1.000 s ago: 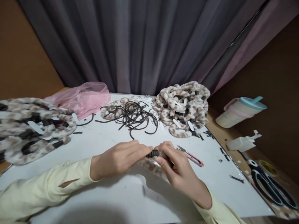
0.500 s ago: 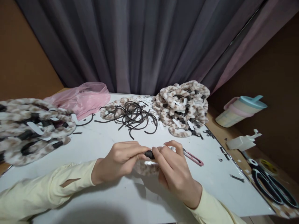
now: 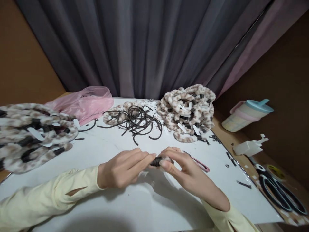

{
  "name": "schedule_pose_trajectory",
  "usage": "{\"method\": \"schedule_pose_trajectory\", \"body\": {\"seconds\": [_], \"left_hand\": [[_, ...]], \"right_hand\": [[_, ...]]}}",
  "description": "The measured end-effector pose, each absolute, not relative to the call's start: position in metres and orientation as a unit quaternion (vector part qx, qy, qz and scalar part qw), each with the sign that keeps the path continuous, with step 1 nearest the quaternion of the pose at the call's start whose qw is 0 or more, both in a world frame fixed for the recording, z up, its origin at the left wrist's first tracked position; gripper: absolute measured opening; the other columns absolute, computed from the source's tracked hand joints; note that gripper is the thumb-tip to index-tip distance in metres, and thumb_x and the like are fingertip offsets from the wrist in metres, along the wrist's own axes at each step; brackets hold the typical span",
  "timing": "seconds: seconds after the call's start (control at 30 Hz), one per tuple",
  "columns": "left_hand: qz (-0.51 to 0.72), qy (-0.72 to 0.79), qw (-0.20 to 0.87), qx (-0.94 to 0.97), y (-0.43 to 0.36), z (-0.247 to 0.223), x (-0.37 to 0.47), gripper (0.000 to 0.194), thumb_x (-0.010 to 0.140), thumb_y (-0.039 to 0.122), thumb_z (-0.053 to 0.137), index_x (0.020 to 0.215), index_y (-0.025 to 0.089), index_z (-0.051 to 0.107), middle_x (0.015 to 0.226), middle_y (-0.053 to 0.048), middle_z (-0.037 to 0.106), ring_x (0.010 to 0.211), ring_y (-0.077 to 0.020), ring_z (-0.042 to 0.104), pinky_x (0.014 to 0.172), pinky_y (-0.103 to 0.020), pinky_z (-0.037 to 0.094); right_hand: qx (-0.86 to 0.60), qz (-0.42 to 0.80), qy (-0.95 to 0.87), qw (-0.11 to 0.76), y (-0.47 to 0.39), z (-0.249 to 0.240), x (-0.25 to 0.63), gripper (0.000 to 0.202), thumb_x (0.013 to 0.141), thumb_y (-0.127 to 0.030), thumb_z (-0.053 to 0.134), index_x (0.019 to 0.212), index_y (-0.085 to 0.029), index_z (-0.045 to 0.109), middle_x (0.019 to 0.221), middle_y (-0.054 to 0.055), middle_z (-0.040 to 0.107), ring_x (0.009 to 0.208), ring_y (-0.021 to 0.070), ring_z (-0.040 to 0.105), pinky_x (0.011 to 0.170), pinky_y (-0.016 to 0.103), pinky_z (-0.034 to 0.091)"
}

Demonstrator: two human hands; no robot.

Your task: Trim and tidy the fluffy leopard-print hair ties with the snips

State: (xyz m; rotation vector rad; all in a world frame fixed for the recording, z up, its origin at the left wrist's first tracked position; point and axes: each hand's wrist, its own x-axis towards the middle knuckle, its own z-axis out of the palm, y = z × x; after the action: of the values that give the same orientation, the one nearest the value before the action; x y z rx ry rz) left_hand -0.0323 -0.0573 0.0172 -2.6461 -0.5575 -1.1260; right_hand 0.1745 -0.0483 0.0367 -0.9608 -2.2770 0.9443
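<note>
Between my hands is a fuzzy brown-and-white ring point(image 3: 167, 159) with a dark cord wrapping point(image 3: 155, 161) wound round part of it. My left hand point(image 3: 124, 167) is closed on the wrapped part from the left, its fingertips resting on the dark turns. From the right, my right hand point(image 3: 184, 167) pinches the furry part between thumb and fingers, just beside the wrapping. Most of the ring is hidden by my hands. A pink utility knife point(image 3: 201, 165) lies on the table just behind my right hand.
Tangled dark cords point(image 3: 142, 120) lie at the back centre. Furry ring piles stand left point(image 3: 36, 135) and right point(image 3: 189, 112). A pink plastic bag point(image 3: 84, 101) is behind. Along the right edge are a cup point(image 3: 243, 117), a white bottle point(image 3: 248, 148) and scissors point(image 3: 277, 190).
My right hand has turned and shifted its grip onto the furry part, right of the wrapping. The ring's lower loop, seen below my hands before, has swung out of sight.
</note>
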Motion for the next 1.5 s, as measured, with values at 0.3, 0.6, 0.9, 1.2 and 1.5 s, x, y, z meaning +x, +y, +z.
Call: {"method": "schedule_pose_trajectory", "body": {"seconds": [0.3, 0.6, 0.9, 1.2, 1.5], "left_hand": [[-0.434, -0.253, 0.021, -0.864, -0.063, 0.020, -0.023, 0.034, 0.078, -0.004, 0.036, 0.104, 0.008, 0.054, 0.078, -0.010, 0.066, 0.072, -0.0158, 0.062, 0.065, -0.024, 0.051], [-0.409, -0.325, -0.170, -0.836, -0.064, 0.030, -0.017, 0.019, 0.084, 0.006, 0.044, 0.085, 0.008, 0.063, 0.066, -0.006, 0.063, 0.056, -0.0102, 0.057, 0.053, -0.017, 0.045], [-0.340, -0.246, -0.001, -0.908, -0.050, 0.041, -0.037, 0.034, 0.084, 0.016, 0.054, 0.116, 0.005, 0.050, 0.079, -0.008, 0.065, 0.068, -0.0132, 0.059, 0.063, -0.022, 0.047], [-0.314, -0.281, 0.119, -0.899, -0.046, 0.031, -0.037, 0.038, 0.087, 0.014, 0.045, 0.124, 0.004, 0.042, 0.069, -0.005, 0.061, 0.061, -0.0139, 0.055, 0.056, -0.025, 0.045], [-0.393, -0.310, -0.032, -0.865, -0.049, 0.079, -0.056, 0.007, 0.082, 0.016, 0.056, 0.081, 0.021, 0.061, 0.076, -0.002, 0.067, 0.072, -0.0154, 0.060, 0.068, -0.028, 0.049]], "right_hand": [[-0.336, 0.240, -0.831, 0.372, -0.058, 0.031, 0.161, 0.015, 0.085, -0.014, 0.046, 0.079, -0.015, 0.060, 0.060, 0.001, 0.050, 0.063, 0.0146, 0.045, 0.067, 0.032, 0.031], [-0.254, -0.092, -0.876, 0.400, -0.060, 0.016, 0.162, 0.027, 0.073, 0.001, 0.037, 0.092, -0.012, 0.052, 0.068, 0.005, 0.058, 0.076, 0.0192, 0.049, 0.079, 0.039, 0.029], [-0.311, 0.188, -0.826, 0.431, -0.050, 0.018, 0.163, 0.011, 0.084, -0.012, 0.044, 0.082, -0.015, 0.054, 0.061, 0.000, 0.049, 0.061, 0.0140, 0.042, 0.069, 0.034, 0.033], [-0.341, 0.300, -0.811, 0.369, -0.051, 0.022, 0.164, 0.026, 0.089, -0.029, 0.041, 0.069, -0.017, 0.053, 0.055, -0.001, 0.050, 0.061, 0.0145, 0.043, 0.068, 0.031, 0.035], [-0.275, 0.189, -0.848, 0.411, -0.051, 0.021, 0.169, 0.012, 0.083, -0.013, 0.044, 0.081, -0.014, 0.055, 0.060, 0.000, 0.050, 0.059, 0.0136, 0.040, 0.071, 0.036, 0.033]]}}
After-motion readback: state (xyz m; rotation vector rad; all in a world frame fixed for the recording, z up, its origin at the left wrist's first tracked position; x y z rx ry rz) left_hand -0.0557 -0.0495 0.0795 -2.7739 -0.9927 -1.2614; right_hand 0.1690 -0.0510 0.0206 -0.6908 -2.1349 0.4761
